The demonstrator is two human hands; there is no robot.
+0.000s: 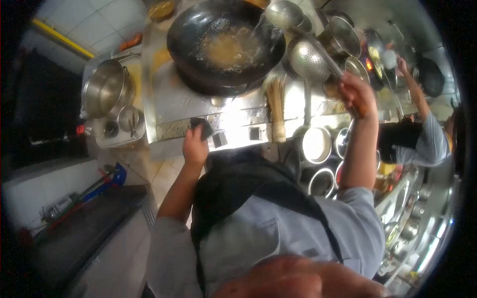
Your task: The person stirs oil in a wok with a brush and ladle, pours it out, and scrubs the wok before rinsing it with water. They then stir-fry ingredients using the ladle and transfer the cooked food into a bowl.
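My right hand is closed round the wooden-ended handle of a ladle, whose bowl is at the right rim of a black wok; liquid streams beside it. The wok holds bubbling, yellowish liquid. My left hand grips a dark cloth at the stove's front edge, below the wok. A perforated strainer lies under the ladle handle. Between the wok and the strainer, a bamboo brush rests on the steel stove top.
At left, a large steel pot and smaller pots sit on a tray. White-rimmed containers stand below the strainer. On the right, a co-worker reaches towards another pan. More pots line the back right.
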